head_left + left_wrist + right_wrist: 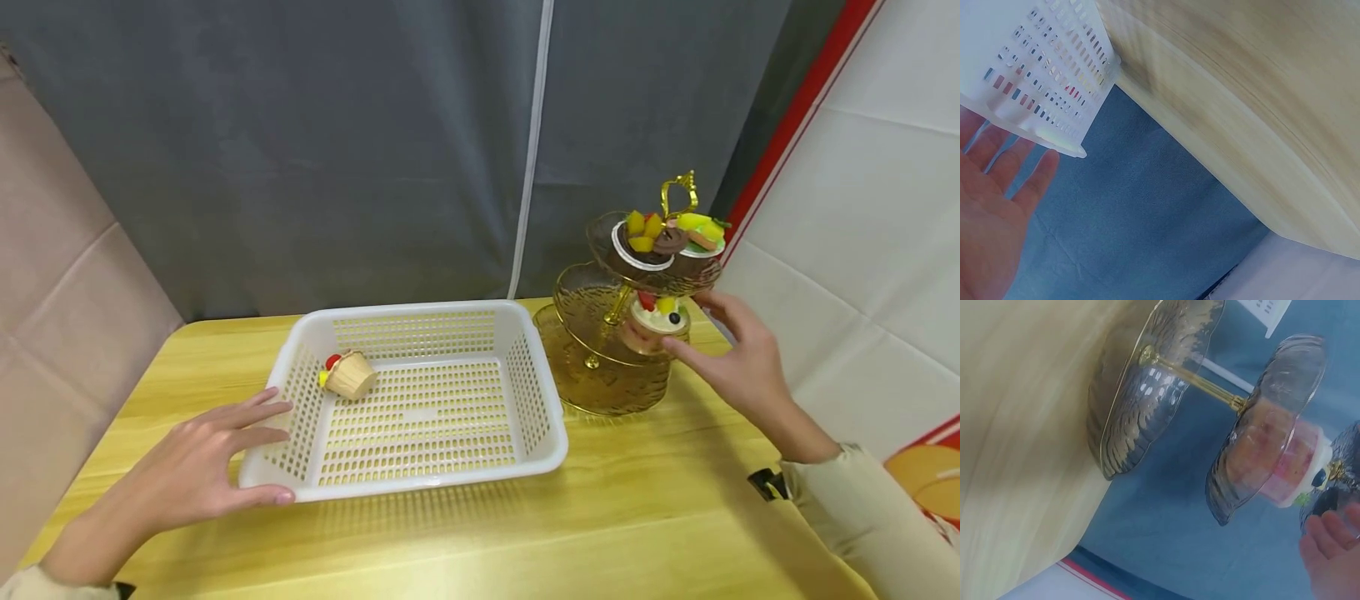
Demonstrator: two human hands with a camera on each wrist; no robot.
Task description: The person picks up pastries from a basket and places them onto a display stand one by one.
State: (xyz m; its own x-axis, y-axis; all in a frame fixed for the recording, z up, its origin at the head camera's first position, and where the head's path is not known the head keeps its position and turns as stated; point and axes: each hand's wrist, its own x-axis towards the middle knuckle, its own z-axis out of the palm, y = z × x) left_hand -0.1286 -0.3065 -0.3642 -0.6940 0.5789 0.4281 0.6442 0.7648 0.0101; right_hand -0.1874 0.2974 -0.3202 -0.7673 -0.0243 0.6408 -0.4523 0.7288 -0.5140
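My left hand (197, 465) lies at the left end of a white plastic basket (420, 479), fingers spread along its rim. Inside the basket a toy cupcake (352, 377) with red and yellow bits on top rests tipped on its side. At the right, my right hand (738, 367) reaches in beside a gold-and-glass tiered stand (600, 398). Its thumb is close to a layered fruit cake cup (647, 332) on the middle tier, and its fingers reach up near the top tier. In the right wrist view the fingers (1329, 540) are extended, with nothing gripped between them.
The stand's top tier carries a chocolate cake cup (642, 250) with yellow fruit and a green-and-yellow cake cup (701, 235), next to a gold handle (678, 193). A grey curtain (337, 158) hangs behind the wooden table (480, 542). White panels flank both sides.
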